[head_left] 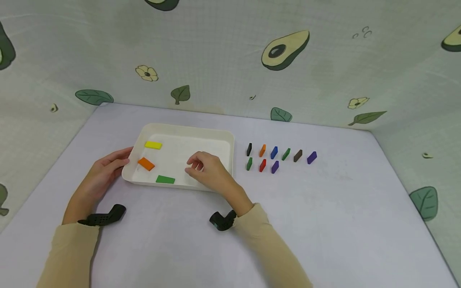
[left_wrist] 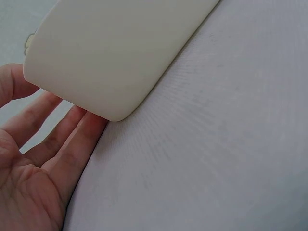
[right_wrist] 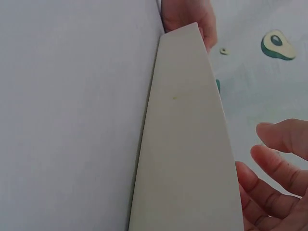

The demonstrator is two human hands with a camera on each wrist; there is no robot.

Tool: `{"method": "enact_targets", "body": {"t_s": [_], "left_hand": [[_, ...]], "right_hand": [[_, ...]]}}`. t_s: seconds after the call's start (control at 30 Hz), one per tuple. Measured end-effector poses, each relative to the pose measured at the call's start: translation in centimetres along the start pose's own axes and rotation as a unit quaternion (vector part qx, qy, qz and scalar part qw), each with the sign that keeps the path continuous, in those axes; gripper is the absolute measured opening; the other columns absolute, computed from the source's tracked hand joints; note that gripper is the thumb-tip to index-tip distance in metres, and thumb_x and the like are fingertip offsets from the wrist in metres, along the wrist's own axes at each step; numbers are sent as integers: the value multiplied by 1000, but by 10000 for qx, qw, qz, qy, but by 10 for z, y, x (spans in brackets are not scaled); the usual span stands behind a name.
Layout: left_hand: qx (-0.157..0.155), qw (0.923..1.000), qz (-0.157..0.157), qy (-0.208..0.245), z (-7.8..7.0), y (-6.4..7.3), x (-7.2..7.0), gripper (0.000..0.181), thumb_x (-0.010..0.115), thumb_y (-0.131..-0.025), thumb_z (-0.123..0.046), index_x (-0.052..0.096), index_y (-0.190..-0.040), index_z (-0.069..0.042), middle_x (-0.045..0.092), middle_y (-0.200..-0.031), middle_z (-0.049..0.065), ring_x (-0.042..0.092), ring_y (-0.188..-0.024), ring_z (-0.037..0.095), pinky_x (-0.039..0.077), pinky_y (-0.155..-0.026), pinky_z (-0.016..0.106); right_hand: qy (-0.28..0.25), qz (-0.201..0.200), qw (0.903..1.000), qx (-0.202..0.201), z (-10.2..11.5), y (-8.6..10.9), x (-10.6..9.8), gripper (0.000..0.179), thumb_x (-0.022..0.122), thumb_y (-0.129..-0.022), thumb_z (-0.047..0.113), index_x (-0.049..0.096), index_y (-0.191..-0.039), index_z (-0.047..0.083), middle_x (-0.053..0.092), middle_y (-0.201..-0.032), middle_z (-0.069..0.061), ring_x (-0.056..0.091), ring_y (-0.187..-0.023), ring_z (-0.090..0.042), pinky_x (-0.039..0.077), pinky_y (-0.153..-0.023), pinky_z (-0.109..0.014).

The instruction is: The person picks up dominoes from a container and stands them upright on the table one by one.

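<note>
A shallow white tray (head_left: 180, 127) lies on the table with a yellow tile (head_left: 153, 145), an orange tile (head_left: 146, 163) and a green tile (head_left: 165, 179) inside it. At the tray's left end, my left hand (head_left: 103, 173) rests its fairly straight fingers against the outer wall. The left wrist view shows the fingers of this left hand (left_wrist: 43, 154) at the tray's corner. Over the right half of the tray hovers my right hand (head_left: 210, 171), its fingers loosely bent. In the right wrist view the right hand's thumb and index finger (right_wrist: 276, 166) stand apart with nothing visible between them.
Right of the tray, small coloured tiles stand on edge in two rows, among them a black tile (head_left: 249, 149), a red tile (head_left: 263, 165) and a brown tile (head_left: 297, 155). A patterned cloth (head_left: 223, 52) hangs behind the white table (head_left: 342, 224).
</note>
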State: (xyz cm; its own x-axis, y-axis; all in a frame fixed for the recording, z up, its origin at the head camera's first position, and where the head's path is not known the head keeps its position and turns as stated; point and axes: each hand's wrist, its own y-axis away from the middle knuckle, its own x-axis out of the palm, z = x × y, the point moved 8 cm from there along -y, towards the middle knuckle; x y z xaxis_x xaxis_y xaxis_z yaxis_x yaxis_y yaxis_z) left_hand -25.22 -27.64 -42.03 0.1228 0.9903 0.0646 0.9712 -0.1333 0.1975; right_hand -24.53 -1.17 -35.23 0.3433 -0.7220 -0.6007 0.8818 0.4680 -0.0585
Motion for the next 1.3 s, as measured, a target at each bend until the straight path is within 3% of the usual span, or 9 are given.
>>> {"method": "enact_targets", "body": {"t_s": [0.3, 0.53, 1.2, 1.3], "left_hand": [[-81, 9998, -118, -118, 2, -1, -1, 53, 58, -92, -29, 42, -141, -15, 38, -143, -9, 50, -104, -10, 46, -81, 6], [-61, 9999, -116, -67, 4, -1, -3, 52, 59, -92, -28, 44, -140, -15, 39, -143, -9, 51, -103, -11, 46, -81, 7], [22, 9997, -111, -198, 5, -2, -3, 54, 57, -92, -30, 41, -142, -14, 39, -142, -8, 50, -104, -10, 46, -81, 6], [-33, 9991, -170, -384, 5, -2, -3, 57, 57, -92, -33, 39, -142, -15, 37, -144, -8, 49, -105, -11, 45, -82, 6]], "right_hand": [[0, 252, 9991, 351, 5, -18, 30, 22, 65, -87, 20, 62, -105, 9, 57, -88, 1, 50, -81, -10, 42, -68, -14], [78, 350, 9986, 381, 7, -26, 50, 23, 66, -86, 20, 63, -105, 8, 56, -89, -1, 49, -80, -9, 40, -67, -13], [811, 598, 9925, 692, 13, -57, 84, 31, 69, -84, 29, 60, -108, 13, 51, -81, 4, 47, -71, -9, 40, -58, -15], [929, 602, 9911, 735, 14, -61, 87, 31, 69, -84, 31, 60, -108, 14, 51, -81, 5, 47, -71, -8, 40, -58, -15]]}}
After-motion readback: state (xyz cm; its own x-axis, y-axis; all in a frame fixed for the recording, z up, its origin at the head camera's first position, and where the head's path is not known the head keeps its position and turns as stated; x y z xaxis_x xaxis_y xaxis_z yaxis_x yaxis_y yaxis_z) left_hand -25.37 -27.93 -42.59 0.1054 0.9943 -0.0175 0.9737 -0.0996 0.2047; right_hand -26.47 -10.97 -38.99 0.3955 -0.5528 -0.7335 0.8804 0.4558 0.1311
